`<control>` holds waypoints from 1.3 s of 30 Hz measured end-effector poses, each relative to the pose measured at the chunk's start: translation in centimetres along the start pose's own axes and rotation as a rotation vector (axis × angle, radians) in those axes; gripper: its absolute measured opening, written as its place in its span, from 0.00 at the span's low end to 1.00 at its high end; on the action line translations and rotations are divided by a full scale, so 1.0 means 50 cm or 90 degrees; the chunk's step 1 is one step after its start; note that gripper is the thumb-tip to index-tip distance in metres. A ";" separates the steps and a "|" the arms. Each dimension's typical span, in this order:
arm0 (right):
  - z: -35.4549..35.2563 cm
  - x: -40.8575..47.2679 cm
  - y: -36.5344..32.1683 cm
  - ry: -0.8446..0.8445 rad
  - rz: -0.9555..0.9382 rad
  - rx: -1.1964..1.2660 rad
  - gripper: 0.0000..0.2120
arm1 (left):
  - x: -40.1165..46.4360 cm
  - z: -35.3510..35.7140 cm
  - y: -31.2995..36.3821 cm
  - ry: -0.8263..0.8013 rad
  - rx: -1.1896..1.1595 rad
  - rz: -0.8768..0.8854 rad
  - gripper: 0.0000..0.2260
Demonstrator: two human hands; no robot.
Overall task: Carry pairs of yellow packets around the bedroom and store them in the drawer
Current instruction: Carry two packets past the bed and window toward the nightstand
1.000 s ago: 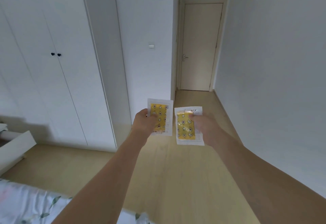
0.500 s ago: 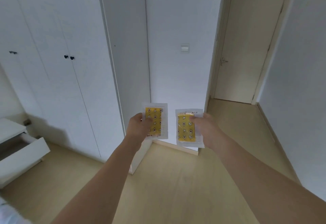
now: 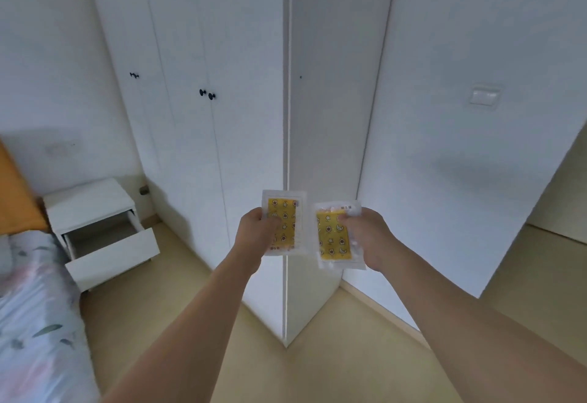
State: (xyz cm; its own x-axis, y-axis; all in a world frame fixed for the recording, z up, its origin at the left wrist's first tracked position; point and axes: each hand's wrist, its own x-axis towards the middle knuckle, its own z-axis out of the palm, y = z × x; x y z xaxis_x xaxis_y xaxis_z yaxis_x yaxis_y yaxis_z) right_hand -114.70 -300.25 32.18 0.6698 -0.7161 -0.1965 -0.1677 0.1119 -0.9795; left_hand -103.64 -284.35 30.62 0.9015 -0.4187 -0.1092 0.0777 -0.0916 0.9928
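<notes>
Head view shows the left hand (image 3: 259, 231) pinching one yellow packet (image 3: 283, 224) and the right hand (image 3: 365, 232) pinching the other packet (image 3: 335, 237), both held up in the air in front of the white wardrobe (image 3: 203, 148). The packets are side by side, a little apart. The drawer (image 3: 112, 255) of the small nightstand (image 3: 85, 204) is pulled out, down by the bed (image 3: 35, 307), well away to the left. It looks like the carrying part is going on; the packets are not in the drawer yet
</notes>
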 end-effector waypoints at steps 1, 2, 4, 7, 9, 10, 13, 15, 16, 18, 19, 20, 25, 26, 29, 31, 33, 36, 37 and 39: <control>0.029 0.034 -0.016 -0.012 -0.003 -0.012 0.05 | 0.031 -0.015 0.007 0.022 -0.006 -0.007 0.09; 0.058 0.069 -0.029 -0.030 -0.010 -0.019 0.05 | 0.063 -0.032 0.013 0.040 -0.015 -0.009 0.08; 0.125 0.138 -0.052 -0.086 -0.023 -0.020 0.05 | 0.125 -0.077 0.024 0.076 -0.030 -0.009 0.08; 0.253 0.233 -0.072 -0.160 -0.017 -0.014 0.06 | 0.215 -0.166 0.024 0.158 -0.048 -0.020 0.06; 0.353 0.296 -0.081 -0.204 -0.013 -0.006 0.07 | 0.283 -0.232 0.017 0.209 -0.069 -0.026 0.06; 0.403 0.324 -0.088 -0.226 -0.017 -0.011 0.07 | 0.319 -0.265 0.012 0.238 -0.070 -0.026 0.06; 0.561 0.423 -0.095 -0.308 -0.013 -0.016 0.07 | 0.435 -0.363 0.000 0.332 -0.073 -0.013 0.06; 0.648 0.473 -0.097 -0.342 -0.008 -0.013 0.07 | 0.495 -0.420 -0.002 0.370 -0.074 -0.017 0.05; 0.695 0.504 -0.103 -0.365 -0.004 -0.013 0.08 | 0.532 -0.450 0.001 0.387 -0.076 -0.019 0.05; 0.789 0.567 -0.127 -0.409 -0.001 -0.014 0.08 | 0.601 -0.510 0.019 0.416 -0.099 -0.035 0.05; 0.835 0.592 -0.142 -0.430 -0.001 -0.011 0.07 | 0.633 -0.542 0.030 0.434 -0.107 -0.037 0.05; 0.880 0.616 -0.159 -0.444 -0.004 -0.009 0.06 | 0.666 -0.574 0.042 0.448 -0.112 -0.035 0.05; 1.111 0.718 -0.213 -0.505 0.005 -0.005 0.08 | 0.802 -0.726 0.086 0.506 -0.118 -0.032 0.05; 1.156 0.732 -0.214 -0.515 0.008 -0.015 0.09 | 0.826 -0.756 0.087 0.518 -0.118 -0.034 0.05; 1.297 0.781 -0.207 -0.533 0.011 -0.031 0.09 | 0.911 -0.855 0.074 0.550 -0.131 -0.040 0.07; 1.392 0.818 -0.197 -0.534 0.011 -0.044 0.08 | 0.979 -0.928 0.048 0.559 -0.132 -0.050 0.07; 1.490 0.861 -0.180 -0.525 0.018 -0.058 0.08 | 1.057 -1.005 0.017 0.565 -0.130 -0.067 0.07; 1.641 0.932 -0.149 -0.510 0.026 -0.098 0.08 | 1.190 -1.127 -0.041 0.559 -0.135 -0.104 0.06; 1.692 0.960 -0.139 -0.501 0.028 -0.111 0.09 | 1.238 -1.168 -0.060 0.553 -0.138 -0.118 0.05; 1.788 1.015 -0.121 -0.484 0.037 -0.135 0.09 | 1.326 -1.243 -0.093 0.540 -0.141 -0.151 0.06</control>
State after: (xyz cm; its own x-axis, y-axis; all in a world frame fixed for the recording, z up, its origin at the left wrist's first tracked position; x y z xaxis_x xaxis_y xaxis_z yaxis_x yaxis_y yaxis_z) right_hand -15.01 -275.65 24.08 0.9535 -0.0379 -0.2989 -0.3006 -0.0533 -0.9523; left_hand -17.77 -255.52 21.88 0.8558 0.4026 -0.3249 0.3019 0.1215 0.9456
